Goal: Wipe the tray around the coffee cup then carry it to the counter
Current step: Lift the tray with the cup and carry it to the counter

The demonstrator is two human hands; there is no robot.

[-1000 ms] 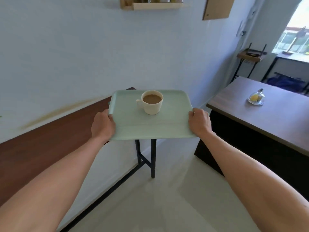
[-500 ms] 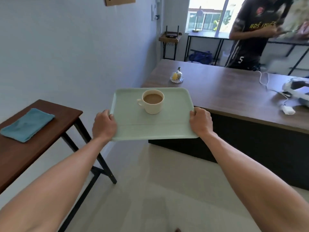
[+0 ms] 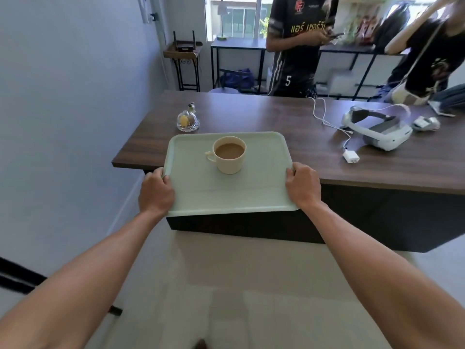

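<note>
I hold a pale green tray [image 3: 261, 187] level in the air in front of me. My left hand [image 3: 156, 193] grips its left edge and my right hand [image 3: 303, 186] grips its right edge. A cream coffee cup [image 3: 230, 154] full of milky coffee stands upright on the tray's far half, handle to the left. The tray's far part overlaps the near edge of the dark wooden counter [image 3: 251, 117]; its near part hangs over the floor.
On the counter stand a small glass dome dish [image 3: 187, 119] at the left, a white headset [image 3: 377, 129] with a cable and a white adapter [image 3: 351, 156] at the right. Two people [image 3: 299, 44] stand behind the counter. A wall is at my left.
I have turned right and come closer to the counter with the tray. The side table with the blue cloth has left the view, and the tray now overlaps the counter's near edge.
</note>
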